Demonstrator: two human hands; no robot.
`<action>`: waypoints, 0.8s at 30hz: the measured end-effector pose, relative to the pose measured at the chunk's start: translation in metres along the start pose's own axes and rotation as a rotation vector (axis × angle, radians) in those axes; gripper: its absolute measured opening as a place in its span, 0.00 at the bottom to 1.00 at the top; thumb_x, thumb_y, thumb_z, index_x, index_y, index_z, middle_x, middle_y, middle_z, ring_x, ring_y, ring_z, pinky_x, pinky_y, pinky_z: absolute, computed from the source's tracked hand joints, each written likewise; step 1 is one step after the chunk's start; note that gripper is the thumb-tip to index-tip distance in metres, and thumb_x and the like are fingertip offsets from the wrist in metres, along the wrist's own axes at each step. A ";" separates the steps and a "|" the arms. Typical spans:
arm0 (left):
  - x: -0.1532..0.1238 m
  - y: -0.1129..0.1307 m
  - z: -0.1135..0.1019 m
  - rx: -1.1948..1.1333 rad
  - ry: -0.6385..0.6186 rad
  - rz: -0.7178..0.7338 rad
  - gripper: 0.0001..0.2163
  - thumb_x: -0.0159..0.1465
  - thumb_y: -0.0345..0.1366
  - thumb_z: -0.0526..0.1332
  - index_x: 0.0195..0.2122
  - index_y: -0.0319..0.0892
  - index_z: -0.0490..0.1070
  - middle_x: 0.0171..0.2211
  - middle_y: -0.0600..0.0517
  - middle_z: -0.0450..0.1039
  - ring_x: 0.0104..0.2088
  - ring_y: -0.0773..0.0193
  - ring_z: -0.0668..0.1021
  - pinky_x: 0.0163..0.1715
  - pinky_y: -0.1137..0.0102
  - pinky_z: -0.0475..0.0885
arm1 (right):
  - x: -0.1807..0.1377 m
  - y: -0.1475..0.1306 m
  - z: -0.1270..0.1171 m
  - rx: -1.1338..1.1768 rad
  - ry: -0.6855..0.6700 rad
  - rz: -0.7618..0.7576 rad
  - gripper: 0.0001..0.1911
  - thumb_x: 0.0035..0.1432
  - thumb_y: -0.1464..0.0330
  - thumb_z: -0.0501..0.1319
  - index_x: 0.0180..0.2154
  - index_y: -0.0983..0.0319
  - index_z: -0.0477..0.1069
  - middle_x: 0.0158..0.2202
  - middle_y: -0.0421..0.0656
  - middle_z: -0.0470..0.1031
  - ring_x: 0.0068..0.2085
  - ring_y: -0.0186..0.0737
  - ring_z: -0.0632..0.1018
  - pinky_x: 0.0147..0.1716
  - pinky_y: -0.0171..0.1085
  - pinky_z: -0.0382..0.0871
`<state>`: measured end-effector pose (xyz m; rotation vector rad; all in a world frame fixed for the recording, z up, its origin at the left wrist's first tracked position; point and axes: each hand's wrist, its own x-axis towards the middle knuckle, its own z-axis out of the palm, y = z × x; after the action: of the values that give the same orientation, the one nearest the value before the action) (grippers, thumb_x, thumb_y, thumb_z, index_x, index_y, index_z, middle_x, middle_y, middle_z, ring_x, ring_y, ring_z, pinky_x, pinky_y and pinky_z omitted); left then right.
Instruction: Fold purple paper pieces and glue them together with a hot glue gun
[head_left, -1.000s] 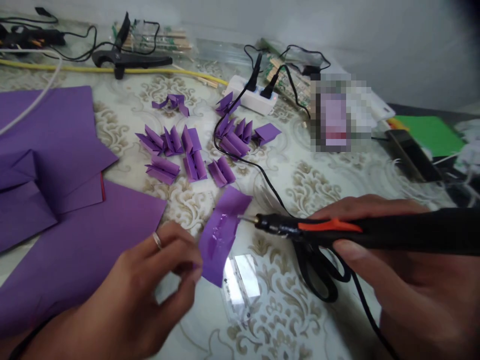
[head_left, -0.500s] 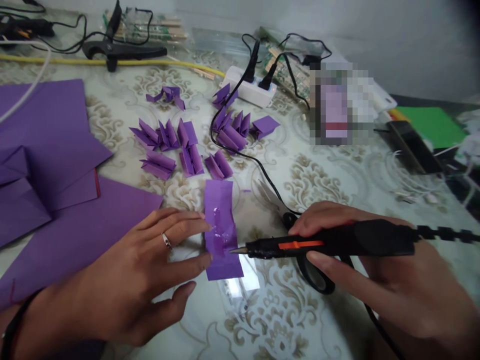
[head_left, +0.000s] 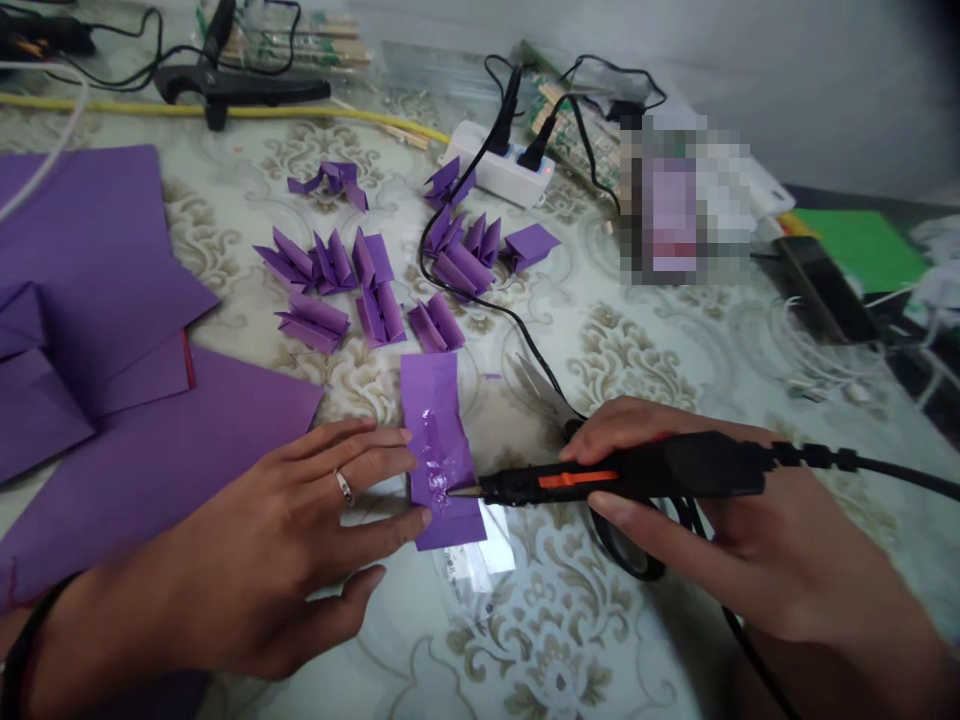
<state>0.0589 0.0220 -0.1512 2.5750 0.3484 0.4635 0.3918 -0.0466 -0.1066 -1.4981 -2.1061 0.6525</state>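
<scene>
My left hand (head_left: 300,530) lies spread, fingers stretched out, its fingertips on the left edge of a small purple paper strip (head_left: 431,385). Glossy, clear streaks run down the middle of the strip. My right hand (head_left: 675,540) is closed round a black corded soldering-iron-like pen (head_left: 622,475) with an orange slider. Its pointed metal tip is at the shiny patch low on the strip. Partly hidden under the right hand is a pair of scissors (head_left: 634,548), blades pointing away. A clear plastic piece (head_left: 480,570) sits just below the strip.
Several folded purple paper pieces (head_left: 379,312) stand beyond the strip. Large purple sheets (head_left: 97,230) cover the left side. A black cable (head_left: 517,325) crosses the table from a white power strip (head_left: 502,175). A black clamp (head_left: 240,90) and a phone (head_left: 825,290) lie farther out.
The pen's tip has moved slightly left, farther over the strip, onto the glossy patch. My left hand remains on the strip's edge. The whole view has shifted a little.
</scene>
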 end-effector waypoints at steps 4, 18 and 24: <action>0.000 0.001 0.002 0.024 0.007 0.016 0.18 0.70 0.30 0.62 0.60 0.42 0.78 0.62 0.46 0.78 0.68 0.52 0.74 0.74 0.54 0.62 | 0.001 0.002 0.001 -0.009 0.005 0.004 0.03 0.70 0.63 0.64 0.46 0.51 0.74 0.38 0.35 0.80 0.36 0.37 0.84 0.33 0.35 0.78; 0.001 0.003 0.002 0.032 0.002 0.026 0.17 0.72 0.30 0.61 0.60 0.41 0.78 0.62 0.48 0.79 0.65 0.54 0.76 0.73 0.57 0.61 | 0.002 0.001 0.004 -0.020 0.032 0.017 0.04 0.71 0.64 0.63 0.46 0.50 0.74 0.40 0.34 0.82 0.38 0.36 0.85 0.35 0.33 0.79; 0.002 0.002 0.002 0.026 -0.016 0.028 0.17 0.72 0.30 0.61 0.60 0.41 0.77 0.62 0.47 0.79 0.66 0.54 0.75 0.73 0.56 0.61 | 0.002 0.000 0.005 -0.031 0.029 0.029 0.04 0.70 0.65 0.63 0.46 0.51 0.74 0.38 0.33 0.80 0.36 0.35 0.84 0.34 0.33 0.77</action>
<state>0.0619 0.0200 -0.1515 2.6103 0.3147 0.4517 0.3878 -0.0451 -0.1098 -1.5489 -2.0856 0.6073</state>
